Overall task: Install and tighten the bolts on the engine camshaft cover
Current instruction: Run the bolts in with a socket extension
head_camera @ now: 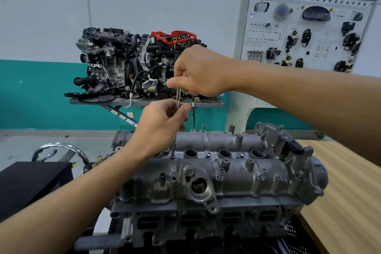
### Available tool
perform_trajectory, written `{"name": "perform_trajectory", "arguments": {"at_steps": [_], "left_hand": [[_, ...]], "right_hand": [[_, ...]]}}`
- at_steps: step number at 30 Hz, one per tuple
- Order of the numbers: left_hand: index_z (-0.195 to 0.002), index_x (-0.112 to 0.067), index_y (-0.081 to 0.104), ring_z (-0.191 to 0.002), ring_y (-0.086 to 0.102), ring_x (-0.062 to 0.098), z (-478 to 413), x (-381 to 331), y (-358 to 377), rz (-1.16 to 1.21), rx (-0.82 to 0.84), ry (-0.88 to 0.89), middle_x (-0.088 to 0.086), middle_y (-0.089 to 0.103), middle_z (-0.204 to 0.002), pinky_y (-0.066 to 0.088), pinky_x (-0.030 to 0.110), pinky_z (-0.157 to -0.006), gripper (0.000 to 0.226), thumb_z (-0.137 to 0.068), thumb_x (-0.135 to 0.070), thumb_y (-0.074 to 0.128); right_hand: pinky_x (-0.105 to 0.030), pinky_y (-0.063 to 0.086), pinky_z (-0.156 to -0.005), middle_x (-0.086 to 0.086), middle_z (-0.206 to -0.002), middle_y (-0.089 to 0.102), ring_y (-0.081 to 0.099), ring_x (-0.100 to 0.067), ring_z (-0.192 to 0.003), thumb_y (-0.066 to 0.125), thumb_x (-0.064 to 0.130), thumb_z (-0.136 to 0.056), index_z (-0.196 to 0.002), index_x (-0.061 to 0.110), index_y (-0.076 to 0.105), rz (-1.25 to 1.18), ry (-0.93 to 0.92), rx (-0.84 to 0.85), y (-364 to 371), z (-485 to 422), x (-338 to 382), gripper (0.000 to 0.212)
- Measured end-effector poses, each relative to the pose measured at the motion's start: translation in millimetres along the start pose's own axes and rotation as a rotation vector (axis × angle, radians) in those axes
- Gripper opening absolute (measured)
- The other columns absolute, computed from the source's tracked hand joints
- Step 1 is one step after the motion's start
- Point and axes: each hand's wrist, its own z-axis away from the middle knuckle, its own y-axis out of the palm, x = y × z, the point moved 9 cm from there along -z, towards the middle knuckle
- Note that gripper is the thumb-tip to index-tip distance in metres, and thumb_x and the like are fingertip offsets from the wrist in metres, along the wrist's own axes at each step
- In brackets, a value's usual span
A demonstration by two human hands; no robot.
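A teal-banded workshop wall (41, 93) backs a display engine (123, 64). The left hand (162, 121) pinches the lower end of a slim metal shaft (177, 97), and the right hand (198, 72) curls round its top. The tool is probably being readied. Next it must seat squarely on a proud bolt (204, 127) of the camshaft cover (237, 173) below, among crowding bosses. A wooden bench (340, 181) lies right.

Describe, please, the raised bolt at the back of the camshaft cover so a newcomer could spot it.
Start at the grey camshaft cover nearest the camera and follow its far edge. Just right of the left hand, one bolt stands tall, its head well clear of the metal; the bolts between the round wells sit low.
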Motion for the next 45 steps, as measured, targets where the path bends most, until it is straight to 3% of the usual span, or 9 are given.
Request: {"name": "perform_trajectory", "arguments": {"at_steps": [3, 6, 8, 11, 15, 30, 39, 43, 45], "left_hand": [[-0.077, -0.017, 0.075, -0.054, 0.064, 0.014, -3.9, -6.3, -9.8, -0.26, -0.027, 0.071, -0.001, 0.07, -0.062, 0.056, 0.038, -0.059, 0.027, -0.093, -0.039, 0.068], [-0.08, -0.016, 0.077, -0.059, 0.068, 0.014, -5.6, -7.8, -6.6, -0.328, 0.048, 0.067, -0.003, 0.072, -0.064, 0.06, 0.041, -0.065, 0.022, -0.093, -0.032, 0.069], [-0.08, -0.015, 0.077, -0.06, 0.069, 0.012, -6.7, -24.1, -5.9, -0.316, -0.005, 0.155, -0.004, 0.073, -0.066, 0.06, 0.04, -0.066, 0.02, -0.092, -0.03, 0.071], [-0.078, -0.014, 0.075, -0.059, 0.071, 0.013, -13.4, -42.5, 7.5, -0.113, -0.022, 0.176, -0.003, 0.074, -0.066, 0.063, 0.04, -0.063, 0.018, -0.09, -0.028, 0.074], [-0.075, -0.012, 0.072, -0.06, 0.072, 0.02, -18.7, -48.6, 42.4, 0.051, 0.044, 0.15, 0.001, 0.074, -0.067, 0.062, 0.044, -0.063, 0.019, -0.089, -0.025, 0.077], [-0.078, -0.013, 0.075, -0.062, 0.065, 0.001, -10.2, -40.3, 48.5, -0.101, -0.049, 0.29, -0.012, 0.07, -0.067, 0.057, 0.027, -0.064, 0.015, -0.087, -0.026, 0.078], [-0.082, -0.011, 0.076, -0.064, 0.065, -0.001, -5.0, -38.5, 56.3, -0.085, -0.045, 0.285, -0.012, 0.07, -0.07, 0.057, 0.026, -0.066, 0.015, -0.087, -0.025, 0.077], [-0.081, -0.011, 0.076, -0.062, 0.065, -0.001, -8.5, -36.3, 55.5, -0.083, -0.028, 0.285, -0.011, 0.071, -0.069, 0.057, 0.03, -0.066, 0.014, -0.089, -0.023, 0.075], [-0.083, -0.012, 0.076, -0.064, 0.066, 0.0, -9.6, -34.6, 53.2, -0.076, -0.032, 0.283, -0.01, 0.072, -0.071, 0.058, 0.03, -0.067, 0.014, -0.089, -0.024, 0.075]], "right_hand": [[-0.036, 0.047, -0.06, -0.029, -0.062, 0.059, 0.04, -0.021, -0.05, 0.061, 0.037, -0.097, -0.071, -0.011, 0.062, 0.034, 0.066, -0.037, -1.9, 2.3, -5.9, 0.054], [-0.03, 0.054, -0.065, -0.015, -0.057, 0.063, 0.05, -0.02, -0.05, 0.063, 0.038, -0.096, -0.071, -0.007, 0.068, -0.017, 0.137, -0.021, -3.7, 8.3, -15.9, 0.051], [-0.015, 0.047, -0.052, -0.004, -0.058, 0.069, 0.054, -0.008, -0.045, 0.064, 0.037, -0.095, -0.074, 0.004, 0.073, -0.072, 0.144, -0.058, -14.6, 14.1, -18.3, 0.04], [-0.012, 0.038, -0.043, 0.003, -0.053, 0.065, 0.048, -0.001, -0.039, 0.068, 0.034, -0.092, -0.075, 0.015, 0.072, -0.183, 0.143, -0.169, -37.5, 25.1, -25.9, 0.026], [-0.021, 0.045, -0.052, 0.003, -0.054, 0.064, 0.052, -0.01, -0.049, 0.069, 0.029, -0.093, -0.081, 0.014, 0.073, -0.289, 0.175, -0.191, -41.5, 48.5, -46.5, 0.02], [-0.019, 0.049, -0.055, 0.004, -0.056, 0.065, 0.057, -0.005, -0.049, 0.066, 0.022, -0.095, -0.083, 0.018, 0.071, -0.412, 0.219, -0.233, -20.8, 71.4, -67.1, 0.013], [-0.04, 0.056, -0.064, 0.005, -0.058, 0.066, 0.06, -0.014, -0.057, 0.064, 0.022, -0.096, -0.086, 0.017, 0.07, -0.416, 0.26, -0.165, -13.3, 75.1, -71.9, 0.013], [-0.015, 0.044, -0.05, 0.002, -0.065, 0.068, 0.06, -0.007, -0.056, 0.06, 0.02, -0.098, -0.094, 0.014, 0.069, -0.424, 0.266, -0.092, -13.2, 72.2, -72.7, 0.012], [-0.014, 0.044, -0.051, 0.003, -0.064, 0.068, 0.061, -0.006, -0.055, 0.06, 0.019, -0.099, -0.093, 0.014, 0.069, -0.41, 0.259, -0.08, -13.9, 69.6, -71.9, 0.012]]}}
